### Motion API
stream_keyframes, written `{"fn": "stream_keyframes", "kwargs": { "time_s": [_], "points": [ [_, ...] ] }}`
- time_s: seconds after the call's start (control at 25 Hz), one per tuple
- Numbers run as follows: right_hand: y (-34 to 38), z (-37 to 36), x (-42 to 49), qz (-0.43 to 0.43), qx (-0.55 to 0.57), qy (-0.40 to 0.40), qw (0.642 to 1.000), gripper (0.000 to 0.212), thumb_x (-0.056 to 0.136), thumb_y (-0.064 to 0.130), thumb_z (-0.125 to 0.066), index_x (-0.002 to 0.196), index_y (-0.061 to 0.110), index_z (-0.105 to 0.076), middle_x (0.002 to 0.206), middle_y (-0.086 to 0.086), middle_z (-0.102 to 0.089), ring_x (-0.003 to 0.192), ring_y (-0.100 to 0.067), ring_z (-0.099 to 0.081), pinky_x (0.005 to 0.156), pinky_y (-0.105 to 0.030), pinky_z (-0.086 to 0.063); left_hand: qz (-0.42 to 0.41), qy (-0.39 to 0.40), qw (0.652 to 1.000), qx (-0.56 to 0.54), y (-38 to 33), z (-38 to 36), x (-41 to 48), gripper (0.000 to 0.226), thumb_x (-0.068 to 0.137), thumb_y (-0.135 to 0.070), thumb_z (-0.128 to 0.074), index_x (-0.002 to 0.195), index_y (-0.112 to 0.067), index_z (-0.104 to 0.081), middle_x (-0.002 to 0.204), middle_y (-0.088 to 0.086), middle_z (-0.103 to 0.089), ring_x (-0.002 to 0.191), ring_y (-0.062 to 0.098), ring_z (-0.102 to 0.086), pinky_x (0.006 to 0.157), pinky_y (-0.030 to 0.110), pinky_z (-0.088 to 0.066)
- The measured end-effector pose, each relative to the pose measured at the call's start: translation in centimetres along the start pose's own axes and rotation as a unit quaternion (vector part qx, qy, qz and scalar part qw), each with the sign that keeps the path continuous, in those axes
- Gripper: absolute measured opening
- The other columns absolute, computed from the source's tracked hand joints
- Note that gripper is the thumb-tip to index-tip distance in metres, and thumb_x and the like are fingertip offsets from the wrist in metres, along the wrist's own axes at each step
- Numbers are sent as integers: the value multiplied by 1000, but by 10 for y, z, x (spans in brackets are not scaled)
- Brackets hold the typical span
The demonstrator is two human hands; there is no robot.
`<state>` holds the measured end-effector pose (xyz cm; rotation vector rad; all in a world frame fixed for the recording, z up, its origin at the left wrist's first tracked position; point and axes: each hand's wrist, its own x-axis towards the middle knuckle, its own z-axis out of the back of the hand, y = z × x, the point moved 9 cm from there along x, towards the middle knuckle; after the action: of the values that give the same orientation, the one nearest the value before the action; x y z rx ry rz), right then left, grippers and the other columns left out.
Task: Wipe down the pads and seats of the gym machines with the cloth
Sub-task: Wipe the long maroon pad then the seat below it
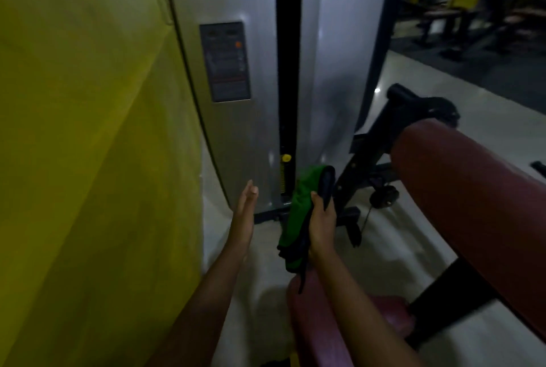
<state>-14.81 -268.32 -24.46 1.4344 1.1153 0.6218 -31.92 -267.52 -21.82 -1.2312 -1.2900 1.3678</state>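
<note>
My right hand [322, 223] grips a green and dark cloth [300, 213] that hangs in front of me, above the floor. My left hand [243, 214] is held flat beside it, fingers straight and together, holding nothing. A long dark-red pad [472, 195] runs from the middle right toward the lower right corner. A smaller dark-red seat [316, 328] lies below my right forearm; the cloth's dangling dark end reaches down to its near edge.
A silver weight-stack cover [236, 130] with a black slot and a yellow selector pin [286, 157] stands straight ahead. A yellow wall [88, 160] fills the left. The machine's black frame [384, 142] stands on the pale floor. More dark gym equipment [472, 12] sits far right.
</note>
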Motion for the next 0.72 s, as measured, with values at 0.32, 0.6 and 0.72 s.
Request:
{"fn": "stream_keyframes", "kwargs": {
  "time_s": [0.32,0.6,0.72],
  "points": [
    [31,80,37,63,30,-194,979,39,97,28,-46,135,20,-46,129,-8,-55,115,-24,-54,100,-42,-44,8,248,969,-8,-6,-118,58,46,100,-32,-30,145,-21,-29,151,-6,-32,137,8,-28,102,18,-24],
    [55,110,33,152,57,-442,882,38,97,18,-47,135,17,-46,109,8,-56,108,-11,-50,94,-30,-42,-86,521,848,39,-31,-237,84,44,99,-24,-39,142,-19,-33,143,-7,-35,134,6,-31,96,8,-31],
    [56,131,19,163,75,-544,820,43,97,19,-47,139,15,-41,123,0,-51,118,-13,-46,97,-28,-39,-197,605,766,91,-48,-285,68,45,95,-35,-48,137,-28,-35,149,-3,-32,136,7,-29,108,21,-26]
  ]
}}
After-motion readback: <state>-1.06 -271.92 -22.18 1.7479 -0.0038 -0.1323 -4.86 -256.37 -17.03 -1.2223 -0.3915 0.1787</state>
